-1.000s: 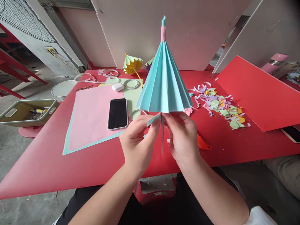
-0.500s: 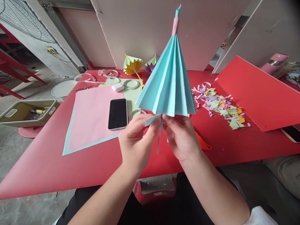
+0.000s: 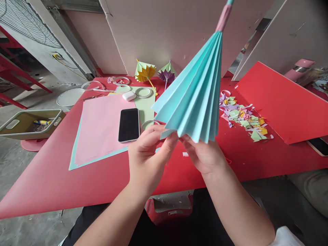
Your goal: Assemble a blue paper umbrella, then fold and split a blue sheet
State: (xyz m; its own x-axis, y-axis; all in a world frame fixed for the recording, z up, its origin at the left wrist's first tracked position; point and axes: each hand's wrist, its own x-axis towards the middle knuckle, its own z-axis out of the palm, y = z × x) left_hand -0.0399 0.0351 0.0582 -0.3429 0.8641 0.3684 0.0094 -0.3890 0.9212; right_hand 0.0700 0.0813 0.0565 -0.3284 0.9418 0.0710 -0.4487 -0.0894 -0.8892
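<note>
A pleated light-blue paper umbrella [image 3: 194, 92] is held up over the table, its pink-wrapped tip [image 3: 223, 18] leaning to the upper right. At its lower edge, my left hand [image 3: 152, 153] pinches a small light-blue paper strip [image 3: 167, 133] between thumb and fingers. Close beside it, my right hand [image 3: 203, 153] is closed under the pleats, with its fingertips partly hidden by the paper. What those fingertips grip, probably the umbrella's lower end, is covered by the canopy.
On the red table [image 3: 102, 186] lie pink sheets [image 3: 102, 130], a phone [image 3: 128, 125], a white case [image 3: 129, 96] and tape rolls. Two small paper umbrellas stand at the back, a yellow one [image 3: 145, 72] and a purple one [image 3: 166, 73]. Paper scraps [image 3: 243, 116] lie right, beside a red board [image 3: 284, 102].
The blue umbrella has tilted to the right, its tip moving right and up and its canopy edge now lower over my right hand. The thin strip that hung below the hands is now mostly hidden.
</note>
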